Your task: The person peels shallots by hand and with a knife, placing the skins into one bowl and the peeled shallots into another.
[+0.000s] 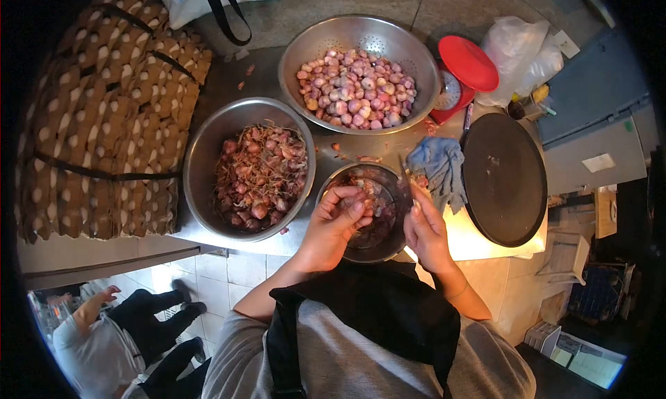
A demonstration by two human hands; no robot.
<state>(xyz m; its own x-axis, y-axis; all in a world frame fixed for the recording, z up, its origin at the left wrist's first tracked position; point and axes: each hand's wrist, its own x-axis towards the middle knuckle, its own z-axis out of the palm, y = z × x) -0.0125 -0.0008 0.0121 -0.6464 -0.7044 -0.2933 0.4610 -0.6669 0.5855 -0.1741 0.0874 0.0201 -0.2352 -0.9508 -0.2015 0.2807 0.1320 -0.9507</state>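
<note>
Over the small metal bowl [361,250], which has peelings inside, my left hand [335,225] has its fingers curled around something small that I cannot make out. My right hand [428,236], at the bowl's right edge, is closed on a knife [404,171] whose blade points up and away. Unpeeled shallots [260,180] with dry roots fill a metal bowl [196,191] to the left. Farther back, a large colander [427,73] holds peeled pinkish shallots [357,90].
Stacked egg trays [104,128] stand at the left. On the right are a blue cloth [438,168], a round black pan [504,180], a red scale [459,94] and plastic bags [517,52]. Another person [104,350] is at the lower left.
</note>
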